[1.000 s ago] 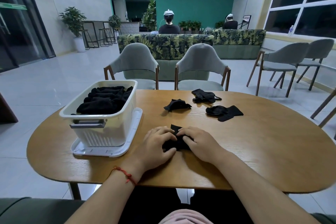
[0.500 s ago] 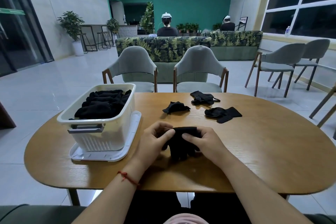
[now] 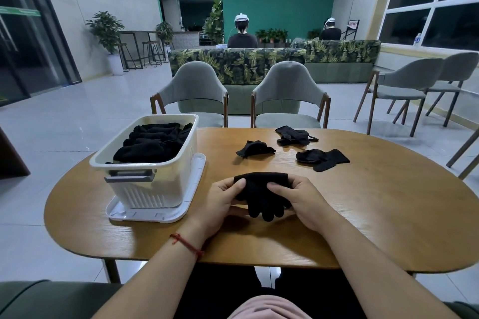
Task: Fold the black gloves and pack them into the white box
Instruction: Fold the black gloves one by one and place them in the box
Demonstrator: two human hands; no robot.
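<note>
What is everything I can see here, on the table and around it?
Wooden oval table: one, tan, centre.
White plastic box: one, table's left, on a white lid.
Folded black gloves: a pile, inside the box.
Loose black gloves: three, table's far side.
Grey chairs: four, beyond the table.
Leaf-print sofa: behind the chairs.
Held black glove: one, between both hands.
Left hand, right hand: gripping the glove; red string on left wrist.
</note>
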